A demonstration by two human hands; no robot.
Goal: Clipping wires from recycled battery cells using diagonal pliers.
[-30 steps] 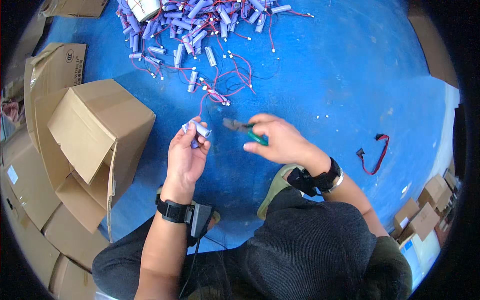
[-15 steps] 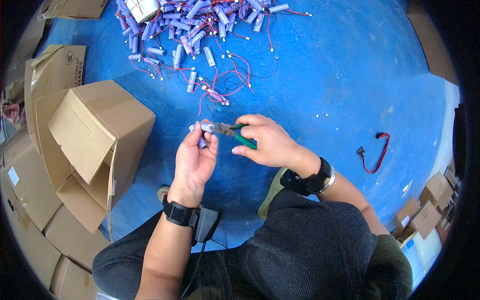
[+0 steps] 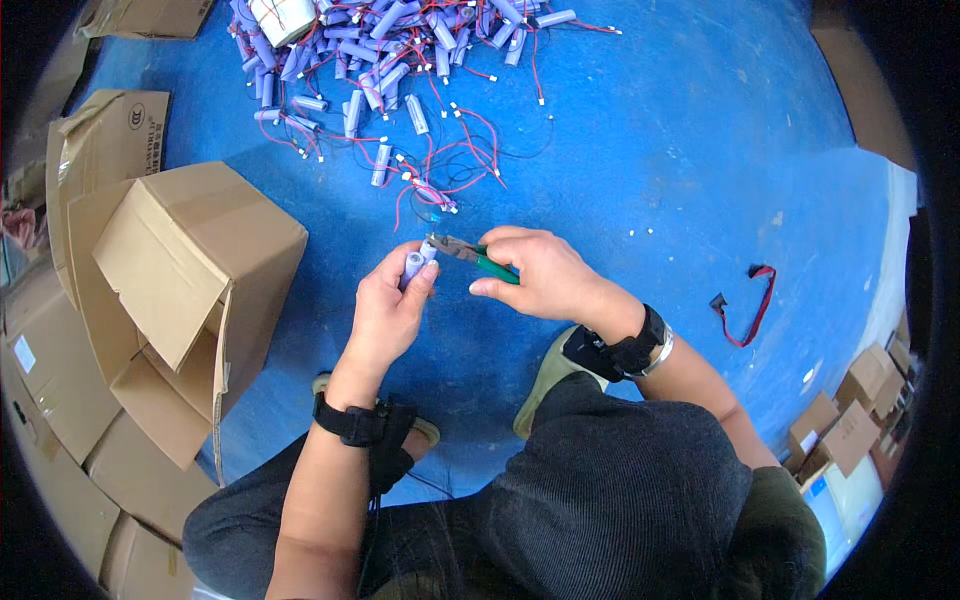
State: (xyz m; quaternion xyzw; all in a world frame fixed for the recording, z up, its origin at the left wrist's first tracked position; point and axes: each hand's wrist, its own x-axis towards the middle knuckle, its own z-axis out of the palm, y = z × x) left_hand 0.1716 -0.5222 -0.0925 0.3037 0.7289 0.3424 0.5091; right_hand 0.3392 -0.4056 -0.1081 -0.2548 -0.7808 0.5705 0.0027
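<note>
Left hand (image 3: 392,302) pinching, right hand (image 3: 548,274) gripping

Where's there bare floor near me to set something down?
Your widest free patch is the blue floor between the purple cylinder pile and the red-and-black cable, barring tiny white bits. A narrower strip lies between the open carton and your left hand. Crowded: the pile's trailing wires and around the pliers and held cylinders.

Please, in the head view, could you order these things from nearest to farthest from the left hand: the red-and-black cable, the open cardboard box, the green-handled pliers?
From the left hand:
1. Green-handled pliers: just to its upper right, in the right hand.
2. Open cardboard box: to its left.
3. Red-and-black cable: far to its right, on the blue floor.
</note>
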